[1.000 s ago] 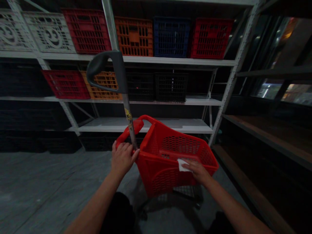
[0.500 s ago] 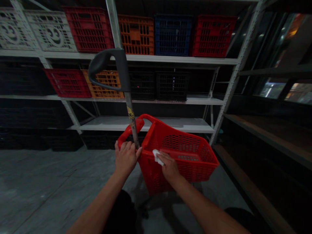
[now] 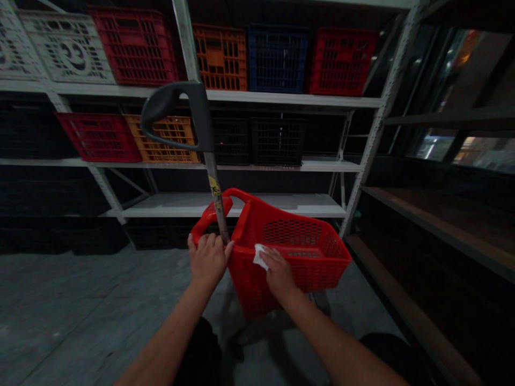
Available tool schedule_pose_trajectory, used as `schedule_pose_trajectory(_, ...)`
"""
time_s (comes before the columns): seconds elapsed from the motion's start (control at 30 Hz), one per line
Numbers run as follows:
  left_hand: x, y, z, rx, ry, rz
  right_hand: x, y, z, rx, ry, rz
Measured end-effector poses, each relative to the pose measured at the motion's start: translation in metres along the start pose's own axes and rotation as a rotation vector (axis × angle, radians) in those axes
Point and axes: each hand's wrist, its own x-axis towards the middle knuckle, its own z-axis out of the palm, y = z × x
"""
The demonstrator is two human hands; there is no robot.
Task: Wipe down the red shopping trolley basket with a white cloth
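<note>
A red plastic shopping cart (image 3: 306, 265) stands in front of me, with a perforated basket and a red curved handle (image 3: 211, 217). My left hand (image 3: 209, 261) is closed over the cart's near rear corner, where the handle meets the rim; its fingertips are partly hidden. Just beyond those fingers rises a metal pole (image 3: 213, 177) with a yellow sticker and a dark grey loop grip (image 3: 203, 118). My right hand (image 3: 278, 273) presses a crumpled white cloth or tissue (image 3: 260, 256) against the near side rim of the basket.
White metal shelving (image 3: 298, 99) stands behind the cart, bearing red, orange, blue, white and black crates, among them a blue crate (image 3: 277, 59). Darker shelves (image 3: 434, 225) run close along the right side. The floor (image 3: 80, 300) is grey concrete.
The view has turned slightly right, so shelves and crates sit farther left. The basket's far end has also shifted left in view. The left hand keeps its hold; the cloth remains at the rim.
</note>
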Motion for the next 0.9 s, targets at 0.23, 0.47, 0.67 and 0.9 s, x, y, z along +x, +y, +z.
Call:
schedule_pose_trajectory(0.23,0.002,-0.007,0.005,-0.049,0.006,-0.015,0.001,0.007,0.005,-0.006,-0.014,-0.066)
schedule_pose_trajectory(0.47,0.009,-0.023,0.021,-0.044,0.013,0.038,-0.087,0.114,-0.056,-0.261,0.119,0.019)
schedule_pose_trajectory(0.67,0.015,-0.025,0.027,-0.046,0.003,0.035,-0.070,0.090,-0.034,-0.228,0.140,0.038)
schedule_pose_trajectory(0.9,0.018,-0.030,0.028,-0.085,-0.014,0.030,-0.010,0.028,0.011,-0.091,0.026,-0.056)
